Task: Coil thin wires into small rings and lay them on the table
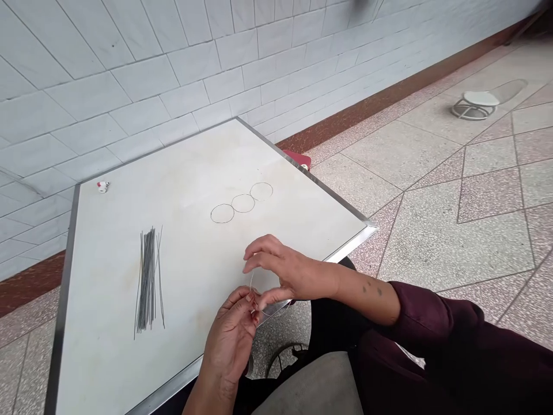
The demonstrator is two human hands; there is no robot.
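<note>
My left hand (230, 331), at the table's front edge, pinches a thin wire (272, 315) between thumb and fingertips. The wire curves up towards my right hand and also bows out beneath it. Close above the pinch is my right hand (298, 272), its thumb and fingers curved and apart around the wire, the thumb tip near the left fingertips. Whether it touches the wire is hard to see. Beyond the hands lie three thin wire rings (243, 203) in a slanting row, edge to edge. To the left, a bundle of straight grey wires (147, 282) rests on the table.
The white table (185, 173) has a metal edge and stands against a tiled wall (224, 80). A small white and red object (103, 187) sits near its far left corner. Something red (298, 158) shows past the right edge. A white-seated chair (475, 102) stands farther off.
</note>
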